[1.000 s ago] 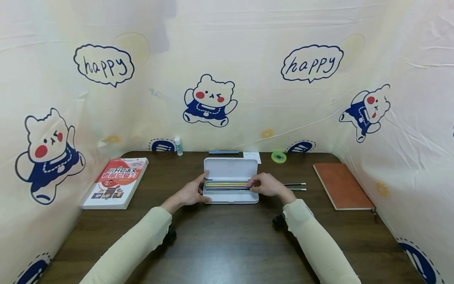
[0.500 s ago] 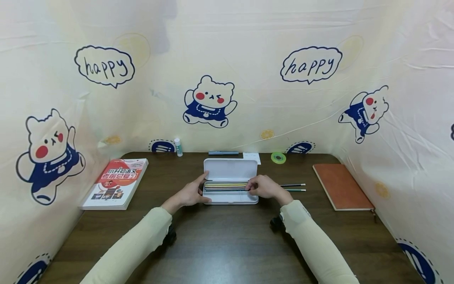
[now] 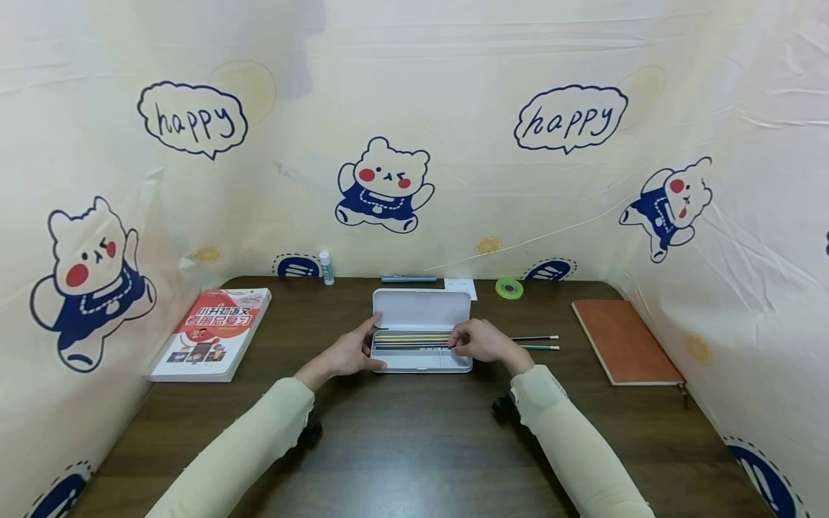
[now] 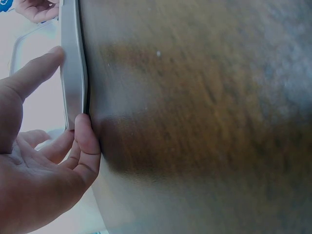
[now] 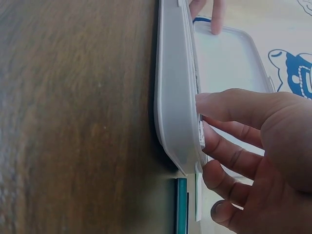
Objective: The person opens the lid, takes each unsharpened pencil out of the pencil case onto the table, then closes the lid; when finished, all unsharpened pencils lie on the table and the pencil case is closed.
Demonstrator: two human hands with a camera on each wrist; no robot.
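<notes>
A white pencil case (image 3: pixel 421 311) lies open at the middle of the dark wooden table (image 3: pixel 414 432), lid up, with several coloured pencils (image 3: pixel 409 339) in its tray. My left hand (image 3: pixel 350 352) holds the case's left end, thumb on the front edge and index finger on the far rim. In the left wrist view the left hand (image 4: pixel 48 146) clasps the case's edge (image 4: pixel 73 73). My right hand (image 3: pixel 476 340) sits at the tray's right end. There its thumb and curled fingers (image 5: pixel 234 112) pinch a pencil inside the case (image 5: pixel 173 97). Two more pencils (image 3: pixel 537 342) lie on the table just right of it.
A red book (image 3: pixel 210 332) lies at the left and an orange notebook (image 3: pixel 623 339) at the right. Along the back edge stand a glue stick (image 3: pixel 326 267), a grey-blue pen (image 3: pixel 408 278), a white card (image 3: pixel 461 286) and a green tape roll (image 3: pixel 509 288). Printed curtains enclose three sides.
My right hand has slid slightly left along the tray's right end. The left hand and the case have stayed put.
</notes>
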